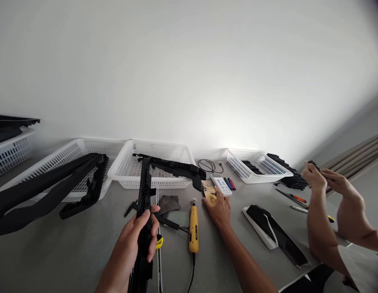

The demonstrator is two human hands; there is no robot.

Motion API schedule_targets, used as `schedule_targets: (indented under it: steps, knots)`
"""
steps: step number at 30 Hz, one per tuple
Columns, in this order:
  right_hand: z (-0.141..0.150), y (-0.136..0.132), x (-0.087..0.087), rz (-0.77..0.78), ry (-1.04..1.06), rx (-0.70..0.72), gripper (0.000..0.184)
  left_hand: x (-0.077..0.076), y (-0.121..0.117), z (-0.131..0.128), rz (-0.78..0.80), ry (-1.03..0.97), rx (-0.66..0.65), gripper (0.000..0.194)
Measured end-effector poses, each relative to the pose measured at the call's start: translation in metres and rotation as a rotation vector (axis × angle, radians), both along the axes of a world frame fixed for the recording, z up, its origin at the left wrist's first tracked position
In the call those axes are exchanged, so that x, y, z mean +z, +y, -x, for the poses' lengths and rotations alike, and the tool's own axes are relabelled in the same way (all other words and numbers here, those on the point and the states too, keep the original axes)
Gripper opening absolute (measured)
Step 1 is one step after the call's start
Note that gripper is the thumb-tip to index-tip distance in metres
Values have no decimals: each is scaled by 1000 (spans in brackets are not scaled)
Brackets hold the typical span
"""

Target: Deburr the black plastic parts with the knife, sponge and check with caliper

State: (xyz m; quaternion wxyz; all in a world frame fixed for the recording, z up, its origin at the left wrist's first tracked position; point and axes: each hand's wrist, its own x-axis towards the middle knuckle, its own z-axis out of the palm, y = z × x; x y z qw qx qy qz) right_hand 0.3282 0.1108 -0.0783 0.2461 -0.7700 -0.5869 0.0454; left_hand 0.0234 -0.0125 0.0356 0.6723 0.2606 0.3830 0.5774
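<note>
My left hand (pixel 140 234) is wrapped round a long black plastic trim piece (pixel 144 191), holding it nearly upright at the table's front. The piece's upper end overlaps another black trim part (pixel 173 167) lying across a white basket. My right hand (pixel 218 206) is on a phone (pixel 209 190) with a lit screen, thumb at its left edge and fingers at its right. Close by its fingers lies a white box-shaped device (pixel 221 185) with blue print. Between my hands rests a yellow rotary tool (pixel 193 230) with a small round tip and a black cord.
White baskets (pixel 120 184) line the wall, some with black parts. Dark sandpaper (pixel 170 203), a caliper (pixel 166 221) and a metal ruler (pixel 159 264) lie mid-table. Rightward are a black-and-white panel (pixel 276 232), hand tools (pixel 298 198), and a co-worker's hands (pixel 317 177) holding a small dark part.
</note>
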Motion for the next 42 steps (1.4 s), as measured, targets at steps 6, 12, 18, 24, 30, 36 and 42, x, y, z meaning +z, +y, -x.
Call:
schedule_targets:
  steps: [6, 12, 18, 24, 30, 36, 42]
  knots:
    - [0, 1, 0, 6, 26, 1, 81, -6, 2, 2, 0, 15, -1, 49]
    - [0, 1, 1, -7, 22, 3, 79, -5, -2, 5, 23, 46, 29, 47]
    - [0, -1, 2, -10, 26, 1, 78, -10, -2, 9, 46, 44, 8, 47]
    - [2, -2, 4, -1, 26, -4, 77, -23, -3, 15, 56, -7, -22, 45]
    - [1, -3, 3, -5, 33, -1, 75, -29, -4, 27, 43, -118, -136, 31]
    - [0, -3, 3, -20, 53, 1, 73, -33, -7, 36, 99, -177, -130, 26]
    - [-1, -4, 2, -33, 45, 4, 69, -40, -11, 49, 228, -206, -142, 27]
